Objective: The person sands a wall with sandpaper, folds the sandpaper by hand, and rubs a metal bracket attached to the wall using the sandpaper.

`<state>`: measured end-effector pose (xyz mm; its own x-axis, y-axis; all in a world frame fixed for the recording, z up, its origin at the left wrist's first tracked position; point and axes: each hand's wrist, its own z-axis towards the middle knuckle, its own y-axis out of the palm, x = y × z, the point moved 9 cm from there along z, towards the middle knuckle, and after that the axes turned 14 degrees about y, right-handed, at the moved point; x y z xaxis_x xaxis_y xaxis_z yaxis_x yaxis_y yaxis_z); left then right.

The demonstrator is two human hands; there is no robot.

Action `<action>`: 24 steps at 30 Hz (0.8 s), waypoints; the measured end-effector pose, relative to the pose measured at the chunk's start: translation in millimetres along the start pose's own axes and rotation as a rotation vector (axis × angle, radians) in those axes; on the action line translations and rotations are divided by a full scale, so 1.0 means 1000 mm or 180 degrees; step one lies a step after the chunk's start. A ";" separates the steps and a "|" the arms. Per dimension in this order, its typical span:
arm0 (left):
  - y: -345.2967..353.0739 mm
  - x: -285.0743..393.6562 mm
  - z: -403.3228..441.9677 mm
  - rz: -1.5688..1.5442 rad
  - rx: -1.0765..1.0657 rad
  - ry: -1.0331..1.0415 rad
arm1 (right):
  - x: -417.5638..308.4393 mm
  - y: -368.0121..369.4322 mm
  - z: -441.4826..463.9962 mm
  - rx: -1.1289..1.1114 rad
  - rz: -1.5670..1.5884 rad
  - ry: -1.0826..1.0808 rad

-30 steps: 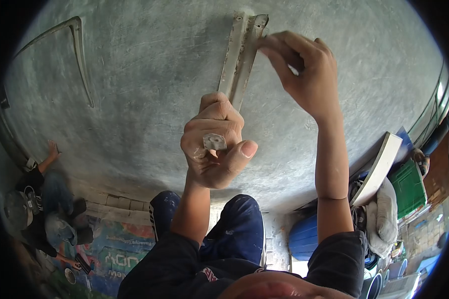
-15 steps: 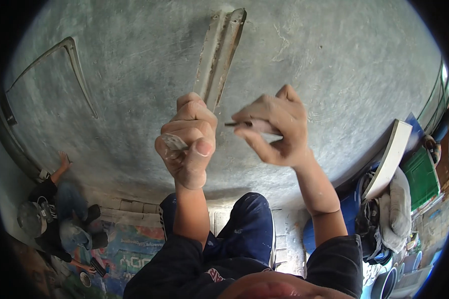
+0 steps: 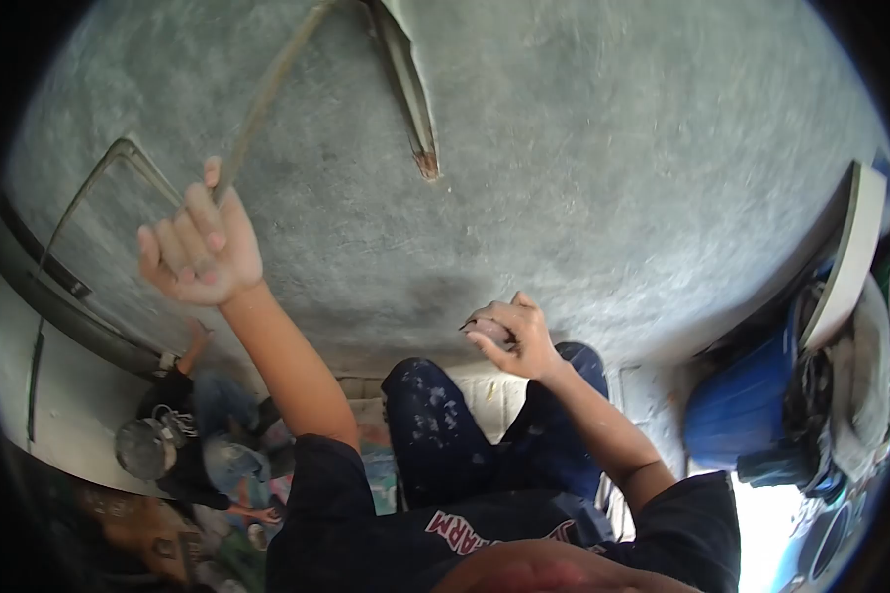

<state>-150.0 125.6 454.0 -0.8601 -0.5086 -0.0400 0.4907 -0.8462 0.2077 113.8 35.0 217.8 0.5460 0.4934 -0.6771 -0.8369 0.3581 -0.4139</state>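
Note:
My left hand (image 3: 203, 247) is raised at the left, fingers curled and slightly blurred. A long thin strip (image 3: 272, 89) runs from it up to the top of the view, and the hand appears closed on its lower end. To the right of the strip, a metal channel (image 3: 407, 84) lies along the scuffed grey surface (image 3: 583, 148), its lower end rusty. My right hand (image 3: 524, 338), lower and near my knees, is closed around a small pinkish tool (image 3: 492, 331) with a dark thin tip. Its exact kind cannot be made out.
Another person (image 3: 203, 445) crouches at the lower left, one hand against the surface. A bent trim frame (image 3: 119, 158) is at the left. At the right stand a blue barrel (image 3: 742, 395), a pale curved panel (image 3: 845, 257) and grey sacks (image 3: 860, 376).
My left hand has swung left, drawing the strip's lower end away from the channel. My right hand has dropped towards my knees with the tool. The view has shifted.

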 end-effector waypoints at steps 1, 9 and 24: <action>0.003 -0.001 0.000 0.0054 -0.0091 -0.0140 | 0.025 0.009 -0.012 -0.0028 0.0026 0.0356; 0.061 0.003 -0.054 0.1787 0.0542 0.0752 | 0.154 0.082 -0.108 -0.1509 -0.0639 0.2364; 0.064 -0.150 -0.124 0.5225 -0.1176 0.0837 | 0.226 0.095 -0.121 -0.1273 0.0180 0.3186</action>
<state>28.1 128.3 351.8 0.5722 -0.7985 -0.1871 0.8095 0.5865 -0.0275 153.3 84.9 -48.4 0.3787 -0.4361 -0.8164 -0.9109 -0.0193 -0.4122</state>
